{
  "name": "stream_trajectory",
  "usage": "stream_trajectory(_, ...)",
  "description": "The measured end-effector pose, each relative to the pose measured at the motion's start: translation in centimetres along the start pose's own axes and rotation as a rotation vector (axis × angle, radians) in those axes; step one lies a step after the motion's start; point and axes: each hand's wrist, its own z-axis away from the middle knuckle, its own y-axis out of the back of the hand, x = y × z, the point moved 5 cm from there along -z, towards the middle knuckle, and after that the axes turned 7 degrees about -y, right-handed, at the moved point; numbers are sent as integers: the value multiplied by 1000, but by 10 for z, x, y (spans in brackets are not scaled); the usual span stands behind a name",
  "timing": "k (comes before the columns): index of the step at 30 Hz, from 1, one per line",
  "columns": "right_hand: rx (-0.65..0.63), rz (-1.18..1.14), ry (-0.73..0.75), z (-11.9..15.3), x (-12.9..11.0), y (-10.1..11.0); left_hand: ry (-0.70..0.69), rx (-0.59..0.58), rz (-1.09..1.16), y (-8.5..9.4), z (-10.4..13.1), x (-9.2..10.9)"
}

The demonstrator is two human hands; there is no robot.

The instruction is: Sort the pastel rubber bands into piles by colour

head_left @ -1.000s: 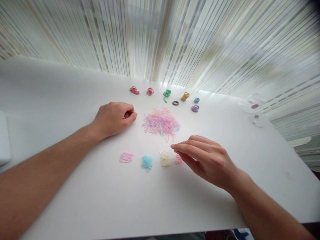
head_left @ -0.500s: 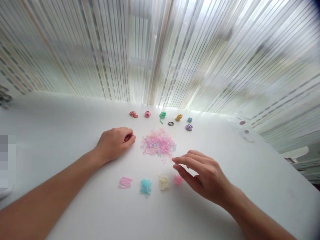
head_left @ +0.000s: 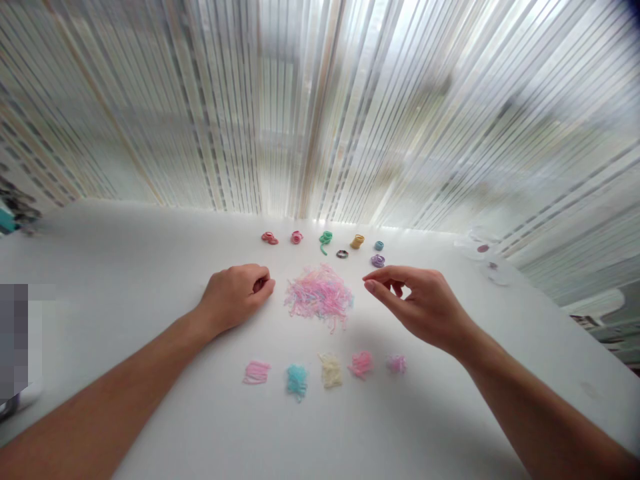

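Note:
My left hand (head_left: 239, 293) rests on the table in a loose fist, and I see nothing held in it. Just to its right lies a loose heap of thin pastel rubber bands (head_left: 320, 293), mostly pink with some pale blue. On the heap's other side is my right hand (head_left: 410, 300), with thumb and index fingertips close together, a narrow gap between them, and nothing visible there. Nearer me are small sorted piles of bands in a row: light pink (head_left: 257, 373), turquoise (head_left: 297, 381), cream (head_left: 331, 371), deeper pink (head_left: 361, 365) and lilac (head_left: 397, 363).
Coiled bits stand along the back: red (head_left: 269, 238), pink (head_left: 297, 237), green (head_left: 326, 238), yellow (head_left: 357, 241), blue (head_left: 379, 246) and purple (head_left: 378, 261). A dark ring (head_left: 342, 254) lies among them. Clear round pieces (head_left: 495, 270) sit far right. Striped curtain (head_left: 300, 113) borders the white table (head_left: 210, 413).
My right hand has moved up and slightly right, away from the near row, uncovering the deeper pink and lilac piles. Its fingertips are closer together. My left hand stays in its loose fist.

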Motion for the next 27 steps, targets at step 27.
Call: stream_trajectory(27,-375,-23,-30,-89,31,-72,56,-30,-12,-2,0,-2)
